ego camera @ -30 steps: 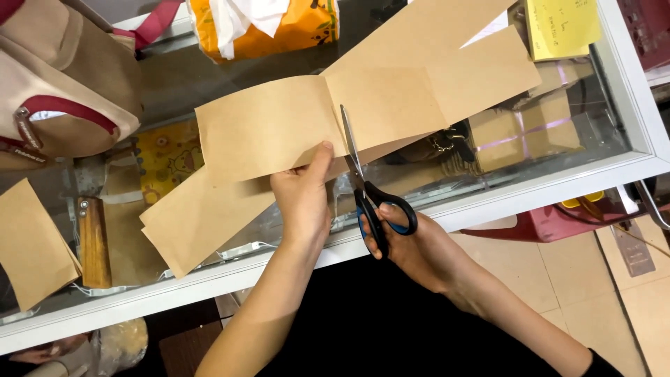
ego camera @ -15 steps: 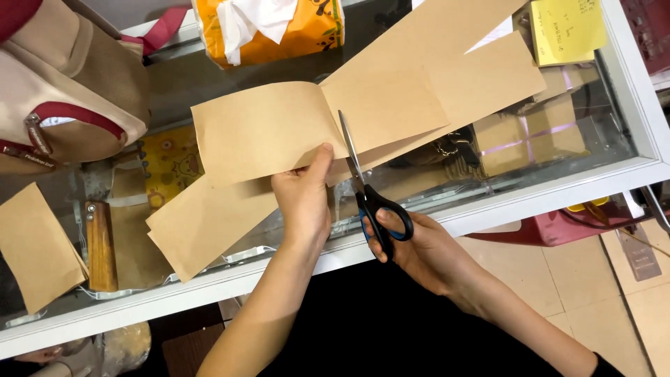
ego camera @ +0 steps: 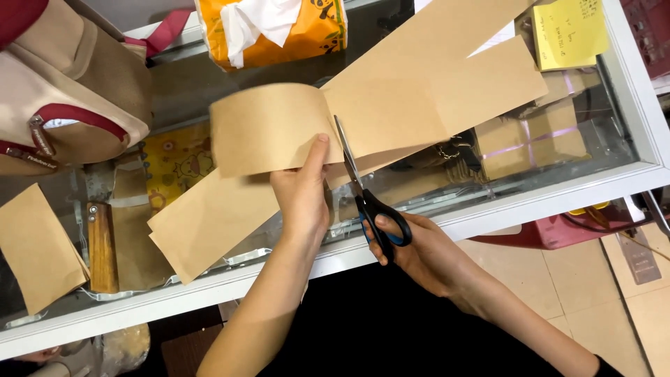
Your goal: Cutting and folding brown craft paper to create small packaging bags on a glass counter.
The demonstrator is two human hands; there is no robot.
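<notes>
My left hand (ego camera: 301, 199) pinches the near edge of a long sheet of brown kraft paper (ego camera: 419, 105), thumb on top, just left of the cut line. The part left of the cut (ego camera: 269, 129) curls upward. In my right hand (ego camera: 419, 255) are black scissors with blue-lined handles (ego camera: 370, 202). Their blades point away from me and sit in the paper's near edge. A second brown strip (ego camera: 209, 216) lies under the sheet on the glass counter (ego camera: 558, 188).
A beige and red bag (ego camera: 63, 98) rests at the far left, an orange tissue pack (ego camera: 279, 28) at the back. A loose brown piece (ego camera: 35, 244) lies at the left edge. Yellow note (ego camera: 569, 31) far right; brown boxes (ego camera: 530, 139) show under the glass.
The scissors have advanced a little into the paper. The left part of the sheet has lifted and curled more, and my left hand has shifted slightly with it.
</notes>
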